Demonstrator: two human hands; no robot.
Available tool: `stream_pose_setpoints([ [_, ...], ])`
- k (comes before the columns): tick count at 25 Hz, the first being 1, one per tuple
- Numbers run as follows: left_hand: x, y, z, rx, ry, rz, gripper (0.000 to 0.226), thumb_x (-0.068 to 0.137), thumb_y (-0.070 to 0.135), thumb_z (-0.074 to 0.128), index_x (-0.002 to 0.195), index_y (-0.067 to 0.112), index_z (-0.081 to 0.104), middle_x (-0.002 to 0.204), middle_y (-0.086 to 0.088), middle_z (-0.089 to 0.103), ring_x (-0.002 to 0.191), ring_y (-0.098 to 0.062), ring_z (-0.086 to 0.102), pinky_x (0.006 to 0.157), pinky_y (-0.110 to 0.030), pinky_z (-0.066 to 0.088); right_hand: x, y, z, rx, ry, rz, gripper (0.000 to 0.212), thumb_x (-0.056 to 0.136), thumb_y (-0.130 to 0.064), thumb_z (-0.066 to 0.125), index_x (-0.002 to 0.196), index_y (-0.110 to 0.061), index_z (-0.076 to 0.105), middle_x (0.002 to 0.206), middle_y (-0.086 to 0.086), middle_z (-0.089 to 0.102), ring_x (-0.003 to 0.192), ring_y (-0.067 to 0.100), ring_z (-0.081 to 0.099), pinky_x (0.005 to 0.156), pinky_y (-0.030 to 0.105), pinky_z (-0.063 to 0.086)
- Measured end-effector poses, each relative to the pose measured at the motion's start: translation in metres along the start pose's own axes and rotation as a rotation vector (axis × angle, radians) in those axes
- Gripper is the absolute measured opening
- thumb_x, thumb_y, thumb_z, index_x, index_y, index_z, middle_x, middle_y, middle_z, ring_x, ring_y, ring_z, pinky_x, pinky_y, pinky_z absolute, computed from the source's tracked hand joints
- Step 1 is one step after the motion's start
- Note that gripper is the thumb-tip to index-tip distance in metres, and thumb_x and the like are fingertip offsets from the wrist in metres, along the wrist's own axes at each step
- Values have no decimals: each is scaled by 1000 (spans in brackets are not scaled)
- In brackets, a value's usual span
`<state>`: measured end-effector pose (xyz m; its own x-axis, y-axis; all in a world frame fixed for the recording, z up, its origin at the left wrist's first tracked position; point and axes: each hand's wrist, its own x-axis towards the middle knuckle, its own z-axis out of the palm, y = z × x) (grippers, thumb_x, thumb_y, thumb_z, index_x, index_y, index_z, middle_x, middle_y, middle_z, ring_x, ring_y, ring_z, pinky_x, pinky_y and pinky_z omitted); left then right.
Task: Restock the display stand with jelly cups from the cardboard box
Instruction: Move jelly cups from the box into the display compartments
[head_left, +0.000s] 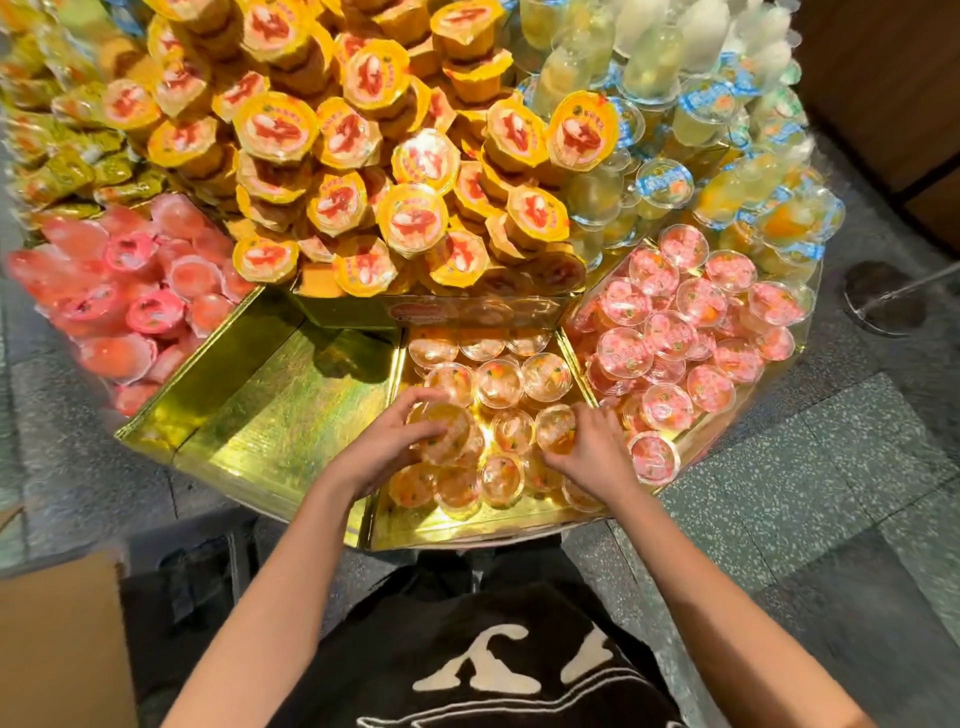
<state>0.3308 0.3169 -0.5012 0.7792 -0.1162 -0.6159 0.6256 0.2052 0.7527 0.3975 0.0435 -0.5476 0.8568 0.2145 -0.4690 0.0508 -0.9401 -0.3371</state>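
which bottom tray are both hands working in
The front tray of clear orange-fruit jelly cups: the left hand and right hand each grip one. The neighbouring tray rightward holds pink-lidded cups.

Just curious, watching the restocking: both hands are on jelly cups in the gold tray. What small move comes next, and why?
Probably the left hand sets its tilted jelly cup down among the packed cups and lets go; the right hand holds a neighbouring cup.

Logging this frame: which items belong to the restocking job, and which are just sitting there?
Job: left hand, right hand, orange jelly cups, gold display stand, cardboard box.
Bystanders: yellow-lidded cups, pink-lidded cups, blue-lidded cups, pole base.
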Motion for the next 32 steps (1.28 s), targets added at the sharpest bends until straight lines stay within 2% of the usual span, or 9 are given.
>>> stream_pose_setpoints([
  [5,-4,-2,9,86,157,100,35,94,45,60,126,56,49,148,9,40,128,-21,50,96,-55,50,15,9,14,-131,35,-45,87,79,-56,69,140,-4,37,142,15,39,142,32,21,119,45,19],
  [9,-6,-6,23,144,219,111,30,98,48,48,128,51,47,150,15,29,130,-19,39,76,-50,60,20,12,17,-101,84,-70,81,83,-52,67,141,-2,38,149,18,32,146,34,13,122,48,10],
  [11,-2,-13,22,247,220,115,27,94,55,54,121,53,53,145,9,35,133,-20,39,94,-54,53,21,13,14,-102,79,-52,85,85,-54,65,146,-4,32,156,19,21,149,33,5,122,46,1],
  [14,1,-22,24,236,175,61,33,91,41,64,122,52,58,140,14,38,134,-18,39,106,-53,43,18,12,11,-97,84,-38,91,86,-55,64,152,-7,24,160,18,10,149,34,-3,119,44,-5],
  [18,2,-30,47,71,199,23,37,99,37,52,135,47,49,144,19,34,132,-21,38,79,-39,59,16,14,9,-85,53,-32,96,85,-55,65,154,-6,17,161,19,6,149,34,-6,120,48,-3],
  [21,10,-42,69,83,280,69,34,104,35,41,137,36,45,147,16,29,128,-16,45,67,-40,62,10,20,0,10,70,-60,92,87,-55,63,153,-8,19,161,17,8,150,32,-5,121,48,1],
  [23,18,-52,83,63,319,87,31,104,32,43,134,32,48,151,12,29,123,-11,53,69,-40,62,3,25,-10,134,108,-112,82,90,-50,62,152,-11,24,160,14,11,150,28,-4,120,47,6],
  [27,40,-63,103,-32,326,44,43,96,13,60,126,44,55,150,11,33,133,-19,43,84,-31,56,-10,36,-32,254,155,-193,68,94,-39,62,149,-12,32,158,14,17,149,23,1,119,44,11],
  [32,54,-82,107,-169,418,104,45,96,27,59,135,45,48,149,10,37,122,-11,51,83,-42,59,-2,52,-35,139,28,-262,60,96,-36,58,146,-11,35,157,13,18,149,25,2,119,45,10],
])
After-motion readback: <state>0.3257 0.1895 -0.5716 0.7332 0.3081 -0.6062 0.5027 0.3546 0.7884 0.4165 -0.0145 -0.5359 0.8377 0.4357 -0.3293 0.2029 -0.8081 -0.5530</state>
